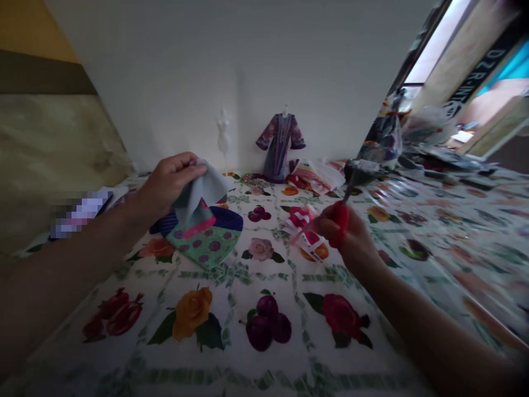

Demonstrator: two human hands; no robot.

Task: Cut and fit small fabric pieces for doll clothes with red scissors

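A plain white wall (173, 71) stands left of a bright window (438, 47).

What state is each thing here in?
left hand, pinching grey cloth
grey cloth, hanging from left hand
right hand, gripping scissors
scissors, tilted, tips up, blades blurred
patchwork piece, lying on tablecloth, below grey cloth
red-white scrap, lying by right hand
dress, upright, displayed
white form, upright, bare
tablecloth, spread out

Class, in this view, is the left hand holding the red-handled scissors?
No, the left hand pinches a grey cloth, while the right hand holds the red-handled scissors.
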